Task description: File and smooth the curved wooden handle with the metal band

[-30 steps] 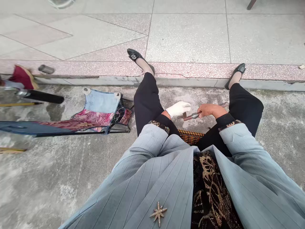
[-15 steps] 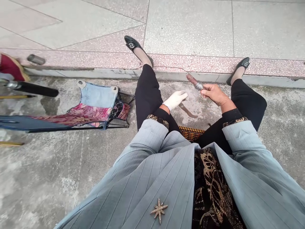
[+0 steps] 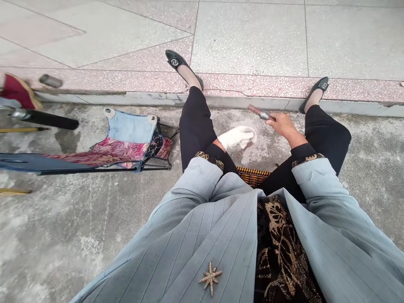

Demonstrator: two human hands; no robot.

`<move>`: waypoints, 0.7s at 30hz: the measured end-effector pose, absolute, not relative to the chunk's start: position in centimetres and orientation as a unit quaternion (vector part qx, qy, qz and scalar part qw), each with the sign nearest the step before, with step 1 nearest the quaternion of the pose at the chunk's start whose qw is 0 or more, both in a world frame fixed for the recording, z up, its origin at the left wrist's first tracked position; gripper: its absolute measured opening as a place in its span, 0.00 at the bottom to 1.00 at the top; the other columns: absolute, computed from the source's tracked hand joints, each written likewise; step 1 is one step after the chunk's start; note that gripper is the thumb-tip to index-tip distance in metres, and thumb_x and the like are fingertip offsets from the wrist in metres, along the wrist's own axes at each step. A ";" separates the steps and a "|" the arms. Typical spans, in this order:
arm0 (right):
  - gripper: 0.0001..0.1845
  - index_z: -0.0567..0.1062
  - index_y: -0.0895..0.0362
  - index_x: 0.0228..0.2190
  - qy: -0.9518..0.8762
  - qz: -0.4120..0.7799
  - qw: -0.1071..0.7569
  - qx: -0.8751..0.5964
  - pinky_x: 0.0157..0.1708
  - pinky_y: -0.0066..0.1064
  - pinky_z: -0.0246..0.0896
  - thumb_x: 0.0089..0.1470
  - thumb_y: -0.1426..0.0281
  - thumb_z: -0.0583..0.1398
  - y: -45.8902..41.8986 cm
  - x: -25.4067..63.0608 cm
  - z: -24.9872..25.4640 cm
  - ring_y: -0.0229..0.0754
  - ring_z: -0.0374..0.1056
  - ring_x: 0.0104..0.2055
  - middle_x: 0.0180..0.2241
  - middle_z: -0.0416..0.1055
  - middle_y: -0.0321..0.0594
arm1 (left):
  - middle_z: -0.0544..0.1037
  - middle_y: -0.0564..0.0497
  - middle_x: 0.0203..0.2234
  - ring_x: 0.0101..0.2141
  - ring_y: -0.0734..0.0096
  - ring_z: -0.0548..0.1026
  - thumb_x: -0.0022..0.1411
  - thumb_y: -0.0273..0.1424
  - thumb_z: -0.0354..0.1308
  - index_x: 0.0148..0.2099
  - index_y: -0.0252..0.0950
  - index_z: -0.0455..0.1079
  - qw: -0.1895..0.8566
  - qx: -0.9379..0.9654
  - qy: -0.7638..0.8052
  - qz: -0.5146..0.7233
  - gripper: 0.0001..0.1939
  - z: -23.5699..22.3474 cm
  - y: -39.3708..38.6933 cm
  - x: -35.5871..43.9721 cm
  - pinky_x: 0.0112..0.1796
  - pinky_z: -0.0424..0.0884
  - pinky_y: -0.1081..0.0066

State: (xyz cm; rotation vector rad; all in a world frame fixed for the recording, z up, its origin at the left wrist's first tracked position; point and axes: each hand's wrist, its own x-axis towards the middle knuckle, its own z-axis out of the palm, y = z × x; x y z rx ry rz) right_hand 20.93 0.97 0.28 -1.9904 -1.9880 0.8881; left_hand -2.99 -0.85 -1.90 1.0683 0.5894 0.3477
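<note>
- The bare right hand [image 3: 282,124] has its fingers closed around one end of a slim, reddish-brown, rod-like tool with silvery wire wound about it [image 3: 259,112]; the tool's free end points away from the hand, up and to the left in the view, near the face of the pink-and-grey speckled stone step [image 3: 227,80].
- The left hand [image 3: 237,136], in a white cloth glove, is just below that tool in the view and apart from it, over the rough grey concrete ground [image 3: 126,219].
- The gloved fingers are curled; a pale rounded shape shows at their tips, and I cannot tell whether it is glove or something held.
- A small brownish thing [image 3: 248,145] shows just under the gloved fingers; whether they grip it is unclear.
- Between the black-trousered legs, the rim of a brown-and-yellow woven wicker piece [image 3: 254,176] shows, partly hidden by the clothes.
- Beside the left leg stands a folding chair of pale blue and pink floral cloth on a dark frame [image 3: 129,147].
- Farther left are a black tube [image 3: 55,119], a dark red shoe with a tan sole [image 3: 20,91] and a grey cylinder lying on the step [image 3: 51,81].
</note>
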 end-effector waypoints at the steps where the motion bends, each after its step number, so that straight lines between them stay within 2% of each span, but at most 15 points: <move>1: 0.14 0.81 0.58 0.42 -0.695 0.278 0.049 -0.661 0.34 0.34 0.55 0.59 0.65 0.61 0.8 20.7 0.2 0.46 0.67 0.35 0.34 0.76 0.44 | 0.55 0.62 0.12 0.14 0.83 0.51 0.59 0.47 0.67 0.33 0.31 0.73 0.803 0.495 0.281 0.175 0.21 -1.7 -0.8 -3.1 0.18 0.52 0.77; 3: 0.14 0.82 0.56 0.43 -0.736 0.264 -0.043 -0.621 0.34 0.34 0.54 0.60 0.65 0.61 0.5 20.1 0.1 0.47 0.68 0.37 0.37 0.78 0.46 | 0.56 0.61 0.12 0.14 0.83 0.50 0.59 0.45 0.67 0.31 0.32 0.72 0.785 0.495 0.311 0.204 0.20 -1.4 -0.7 -3.1 0.17 0.47 0.77; 5: 0.12 0.83 0.55 0.42 -0.764 0.287 -0.117 -0.566 0.34 0.33 0.53 0.58 0.65 0.62 0.2 19.7 0.0 0.46 0.68 0.37 0.36 0.78 0.45 | 0.60 0.59 0.13 0.14 0.83 0.51 0.59 0.41 0.66 0.30 0.32 0.70 0.754 0.510 0.356 0.210 0.17 -1.2 -0.5 -3.1 0.17 0.47 0.76; 8: 0.11 0.84 0.54 0.38 -0.776 0.380 -0.163 -0.476 0.33 0.32 0.53 0.54 0.67 0.64 -0.2 19.5 0.0 0.42 0.66 0.32 0.30 0.75 0.39 | 0.65 0.58 0.15 0.15 0.84 0.54 0.60 0.36 0.64 0.29 0.33 0.69 0.704 0.535 0.419 0.206 0.14 -1.0 -0.3 -3.1 0.18 0.48 0.77; 12: 0.12 0.84 0.54 0.36 -0.762 0.516 -0.113 -0.374 0.33 0.30 0.53 0.50 0.65 0.64 -0.7 19.9 0.7 0.38 0.62 0.31 0.27 0.72 0.32 | 0.59 0.61 0.14 0.17 0.82 0.54 0.63 0.34 0.59 0.29 0.33 0.69 0.664 0.562 0.444 0.215 0.12 -1.6 0.1 -3.0 0.21 0.50 0.76; 15: 0.15 0.84 0.54 0.38 -0.738 0.563 -0.024 -0.371 0.34 0.30 0.53 0.49 0.61 0.65 -0.9 20.4 1.6 0.38 0.62 0.31 0.28 0.72 0.31 | 0.64 0.58 0.17 0.20 0.81 0.60 0.59 0.33 0.64 0.27 0.32 0.68 0.647 0.591 0.438 0.200 0.12 -2.2 0.3 -2.7 0.25 0.57 0.76; 18: 0.15 0.82 0.56 0.35 -0.714 0.531 0.087 -0.448 0.32 0.30 0.52 0.49 0.60 0.64 -0.7 20.8 2.0 0.37 0.60 0.29 0.26 0.69 0.31 | 0.67 0.57 0.19 0.21 0.80 0.62 0.56 0.34 0.69 0.27 0.32 0.67 0.664 0.576 0.439 0.187 0.15 -2.3 -0.1 -2.3 0.27 0.62 0.74; 21: 0.13 0.78 0.59 0.30 -0.672 0.476 0.155 -0.546 0.30 0.30 0.52 0.52 0.60 0.62 -0.3 20.8 1.8 0.37 0.59 0.26 0.22 0.65 0.33 | 0.63 0.58 0.16 0.17 0.81 0.58 0.62 0.38 0.67 0.29 0.33 0.67 0.710 0.543 0.424 0.144 0.17 -2.0 -0.7 -1.9 0.21 0.57 0.75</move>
